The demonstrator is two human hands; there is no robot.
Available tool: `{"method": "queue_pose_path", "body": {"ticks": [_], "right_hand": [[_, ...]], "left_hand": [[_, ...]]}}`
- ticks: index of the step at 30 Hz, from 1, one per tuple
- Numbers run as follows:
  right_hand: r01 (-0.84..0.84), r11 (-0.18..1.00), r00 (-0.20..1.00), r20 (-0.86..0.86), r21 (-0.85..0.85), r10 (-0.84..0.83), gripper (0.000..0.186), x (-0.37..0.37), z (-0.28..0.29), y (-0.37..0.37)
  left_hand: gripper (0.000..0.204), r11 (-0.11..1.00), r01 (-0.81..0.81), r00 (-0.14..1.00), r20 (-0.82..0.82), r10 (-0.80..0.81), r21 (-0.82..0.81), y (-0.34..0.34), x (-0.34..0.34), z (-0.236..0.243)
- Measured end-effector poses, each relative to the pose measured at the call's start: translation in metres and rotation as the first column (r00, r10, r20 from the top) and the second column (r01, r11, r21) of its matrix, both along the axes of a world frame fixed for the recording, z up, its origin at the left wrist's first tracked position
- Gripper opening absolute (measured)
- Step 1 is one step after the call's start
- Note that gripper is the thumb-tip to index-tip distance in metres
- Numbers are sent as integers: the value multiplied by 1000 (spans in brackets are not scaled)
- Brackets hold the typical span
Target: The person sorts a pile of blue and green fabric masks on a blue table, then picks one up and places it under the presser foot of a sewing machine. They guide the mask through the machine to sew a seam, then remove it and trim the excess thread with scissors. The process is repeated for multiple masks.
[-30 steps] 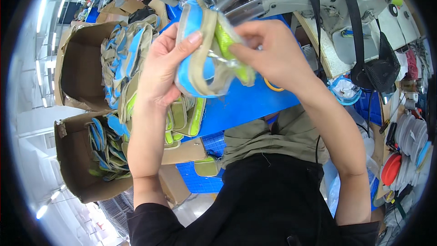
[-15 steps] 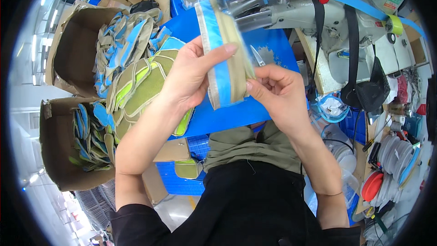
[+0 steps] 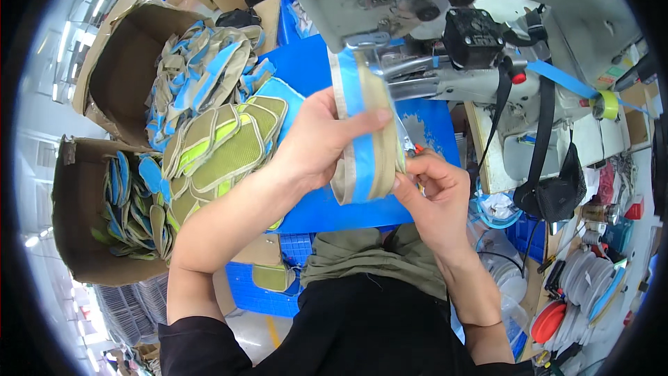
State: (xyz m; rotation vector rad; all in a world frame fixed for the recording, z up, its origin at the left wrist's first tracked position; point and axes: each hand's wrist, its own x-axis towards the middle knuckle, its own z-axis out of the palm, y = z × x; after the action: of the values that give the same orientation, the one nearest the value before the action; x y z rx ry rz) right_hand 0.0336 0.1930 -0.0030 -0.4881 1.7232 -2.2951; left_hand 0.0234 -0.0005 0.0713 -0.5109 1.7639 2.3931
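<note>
A fabric band [image 3: 363, 167] with a blue stripe between beige and pale edges hangs under the sewing machine [image 3: 410, 80], its top end by the machine's needle area. My left hand [image 3: 316, 143] grips the band from its left side, thumb laid across the front and fingers behind it. At the band's lower right edge, my right hand [image 3: 437, 191] pinches the fabric between thumb and forefinger, the other fingers curled. Left of the band, a stack of olive mesh pieces [image 3: 229, 160] with beige borders and bright green parts lies on the blue worktop [image 3: 306, 212].
Two cardboard boxes stand left: the far box [image 3: 111, 63] beside a heap of blue-beige strips [image 3: 209, 69], the near box [image 3: 76, 209] holding blue-green pieces. Black straps [image 3: 546, 132] and blue tape [image 3: 563, 78] hang right of the machine. Reels [image 3: 574, 285] sit lower right.
The view has shifted, so more of the machine shows at the top and things sit lower. Both hands keep their hold on the band.
</note>
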Motion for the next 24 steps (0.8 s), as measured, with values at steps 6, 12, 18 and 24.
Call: {"method": "queue_pose_path", "body": {"ticks": [6, 12, 18, 24], "right_hand": [[11, 997, 996, 85, -75, -5, 17, -8, 4, -10], [5, 1000, 1000, 23, -19, -5, 16, -11, 3, -9], [-10, 998, 996, 90, -61, 15, 17, -25, 6, -20], [-2, 997, 996, 86, -78, 9, 16, -34, 4, -28]], "left_hand": [[27, 1000, 9, 1000, -25, -9, -19, -7, -14, 2], [28, 998, 8, 1000, -3, -8, -55, -9, -17, 5], [24, 992, 64, 994, -81, -73, -113, -21, -36, 0], [33, 998, -31, 994, -99, 36, 53, -21, -19, 0]]}}
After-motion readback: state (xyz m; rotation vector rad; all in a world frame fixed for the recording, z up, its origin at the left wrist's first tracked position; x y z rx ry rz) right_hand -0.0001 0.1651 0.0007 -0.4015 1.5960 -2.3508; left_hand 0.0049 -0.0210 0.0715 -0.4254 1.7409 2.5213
